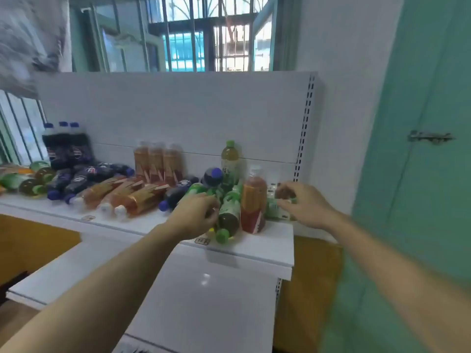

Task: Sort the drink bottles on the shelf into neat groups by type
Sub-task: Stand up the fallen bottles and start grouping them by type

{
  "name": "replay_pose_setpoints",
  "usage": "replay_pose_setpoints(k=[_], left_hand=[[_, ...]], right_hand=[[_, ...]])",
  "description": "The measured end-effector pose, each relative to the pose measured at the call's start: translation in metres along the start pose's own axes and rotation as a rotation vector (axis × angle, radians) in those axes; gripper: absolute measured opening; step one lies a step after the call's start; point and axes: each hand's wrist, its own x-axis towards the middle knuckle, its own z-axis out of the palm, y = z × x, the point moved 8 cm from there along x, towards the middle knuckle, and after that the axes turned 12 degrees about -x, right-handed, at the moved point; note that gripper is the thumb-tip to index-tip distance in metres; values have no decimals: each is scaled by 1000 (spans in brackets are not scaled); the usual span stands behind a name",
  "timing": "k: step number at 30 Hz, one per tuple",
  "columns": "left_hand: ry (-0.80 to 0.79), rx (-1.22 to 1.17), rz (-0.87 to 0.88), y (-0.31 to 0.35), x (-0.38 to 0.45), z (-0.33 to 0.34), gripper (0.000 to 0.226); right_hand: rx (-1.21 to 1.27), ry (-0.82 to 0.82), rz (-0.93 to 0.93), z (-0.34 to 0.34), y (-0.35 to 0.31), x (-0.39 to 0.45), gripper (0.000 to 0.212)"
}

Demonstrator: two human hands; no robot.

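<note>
Right of centre on the white shelf (270, 240), my left hand (196, 215) curls round a green-capped tea bottle (228, 217) lying in a jumble, and my right hand (303, 205) grips a green-labelled bottle (274, 208) beside an upright orange drink bottle (253, 205). Further left lie orange bottles (127, 197) and dark cola bottles (76, 179); three colas (65, 146) stand at the upper left.

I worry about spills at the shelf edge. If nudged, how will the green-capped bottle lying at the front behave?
The green-capped bottle lies on its side with its cap at the shelf's front edge, so it may well roll or slide off. It looks full of dark tea, so probably heavy for its size. Its smooth plastic could be slippery.
</note>
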Motion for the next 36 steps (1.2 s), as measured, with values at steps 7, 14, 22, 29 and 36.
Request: replay_pose_setpoints(k=[7, 14, 22, 29, 36], left_hand=[[69, -52, -162, -6, 14, 30, 12], [121, -74, -255, -7, 30, 35, 11], [90, 62, -320, 6, 56, 58, 6], [114, 40, -363, 0, 55, 60, 5], [121, 31, -417, 2, 58, 57, 11]], right_hand=[[166, -142, 125, 77, 52, 6, 24], [72, 171, 197, 61, 71, 13, 14], [444, -154, 587, 98, 148, 3, 30], [635, 212, 430, 25, 143, 53, 17], [253, 41, 4, -20, 43, 142, 38]])
